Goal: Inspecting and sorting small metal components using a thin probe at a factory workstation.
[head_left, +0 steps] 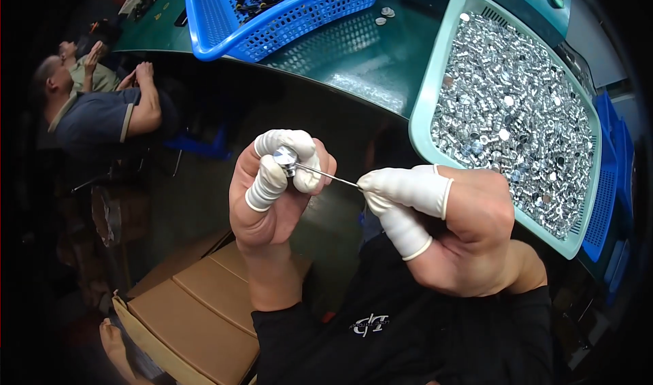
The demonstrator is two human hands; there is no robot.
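My left hand [279,181], with white finger cots on its fingers, pinches a small shiny metal cap [285,158] between thumb and fingertips. From the right, my right hand [442,228] grips a thin metal rod [330,175] between its white-covered thumb and forefinger. The rod's far tip meets the side of the metal cap; whether it enters the cap cannot be made out. Both hands are held in the air in front of my chest, short of the table edge.
A pale green basket [423,106] heaped with small silvery metal parts stands at the right. At the back, a blue basket [292,35] holds dark parts on the green table [326,72]. Several small discs [385,14] lie there. A cardboard box [197,310] is below left; co-workers [102,109] sit far left.
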